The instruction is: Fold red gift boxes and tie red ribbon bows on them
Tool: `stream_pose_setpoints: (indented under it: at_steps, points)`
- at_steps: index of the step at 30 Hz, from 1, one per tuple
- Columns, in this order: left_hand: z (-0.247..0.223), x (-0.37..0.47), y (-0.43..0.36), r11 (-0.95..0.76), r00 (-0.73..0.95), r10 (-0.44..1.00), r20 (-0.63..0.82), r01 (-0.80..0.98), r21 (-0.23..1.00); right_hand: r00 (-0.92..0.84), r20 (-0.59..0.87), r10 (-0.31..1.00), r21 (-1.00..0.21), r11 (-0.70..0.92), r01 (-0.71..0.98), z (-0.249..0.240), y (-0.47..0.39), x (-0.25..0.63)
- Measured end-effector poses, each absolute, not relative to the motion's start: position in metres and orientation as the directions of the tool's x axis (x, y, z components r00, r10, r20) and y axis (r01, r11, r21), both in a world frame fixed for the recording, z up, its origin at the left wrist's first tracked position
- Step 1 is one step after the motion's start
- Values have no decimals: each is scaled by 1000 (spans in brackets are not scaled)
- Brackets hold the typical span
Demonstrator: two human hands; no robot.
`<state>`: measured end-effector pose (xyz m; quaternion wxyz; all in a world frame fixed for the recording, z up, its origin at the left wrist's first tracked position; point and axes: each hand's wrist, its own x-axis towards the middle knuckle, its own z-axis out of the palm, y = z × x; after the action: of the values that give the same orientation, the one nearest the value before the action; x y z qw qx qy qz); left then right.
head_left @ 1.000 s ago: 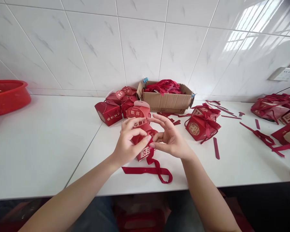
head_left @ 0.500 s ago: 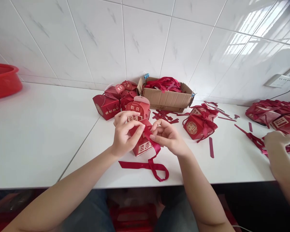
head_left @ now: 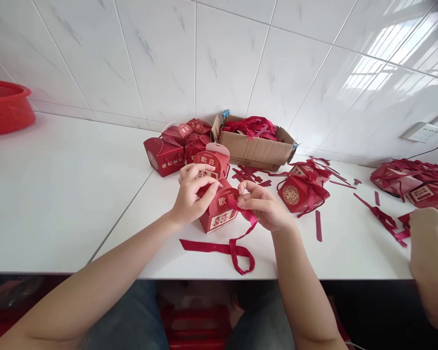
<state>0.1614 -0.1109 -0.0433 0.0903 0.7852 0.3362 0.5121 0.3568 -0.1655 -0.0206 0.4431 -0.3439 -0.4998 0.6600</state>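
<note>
In front of me a red gift box [head_left: 221, 221] with gold lettering stands on the table. My left hand [head_left: 195, 194] is at its upper left, thumb and forefinger closed at the top flap; the exact contact is partly hidden. At the upper right of the box, my right hand [head_left: 259, 204] pinches a dark red satin ribbon [head_left: 243, 260]. That ribbon comes out of the top of the box, drops below my right fingers, loops on the table and runs left. Right behind stands another red box [head_left: 219, 154] with its top tab up.
Several red boxes [head_left: 166, 155] are grouped at the back left, beside a cardboard carton [head_left: 259, 150] of ribbons. Two ribboned boxes [head_left: 301, 194] and loose strips lie to the right. Another person's hand [head_left: 428, 223] works near a far-right pile. A red basin [head_left: 7, 109] stands far left.
My right hand has drawn the ribbon right, away from my left fingers, which stay at the box top. More of the box's front lettering shows. The view has shifted slightly.
</note>
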Motion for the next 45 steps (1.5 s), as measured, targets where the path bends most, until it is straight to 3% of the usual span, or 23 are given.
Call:
stream_pose_setpoints:
  at_steps: [8, 16, 18, 21, 23, 26, 29, 35, 45]
  points:
    - [-38, 159, -107, -665, 251, 746, 617, 331, 670, -255, -61, 965, -963, -124, -239, -22, -166, 353]
    - [-37, 157, -102, -657, 322, 753, 574, 305, 690, -202, -16, 979, -995, -36, -95, -23, -167, 351]
    - [-34, 156, -102, -571, 321, 804, 500, 189, 799, -165, -8, 986, -997, -20, -69, -23, -167, 350]
    - [-29, 154, -100, -306, 334, 881, 334, -134, 943, -115, -7, 993, -1000, -10, -27, -22, -167, 349]
    - [-26, 153, -98, -155, 334, 908, 255, -299, 942, -76, 0, 997, -1000, 1, 13, -22, -167, 348]
    - [-24, 152, -94, -2, 366, 916, 166, -409, 913, -21, 35, 999, -996, 36, 79, -24, -166, 346]
    - [-25, 152, -91, 67, 407, 904, 129, -433, 899, 46, 105, 993, -983, 96, 159, -28, -165, 344]
    - [-27, 151, -91, 18, 416, 896, 155, -383, 923, 170, 300, 939, -916, 234, 326, -35, -163, 342]
    - [-26, 152, -94, -92, 386, 899, 210, -301, 949, 158, 470, 868, -789, 334, 516, -40, -156, 343]
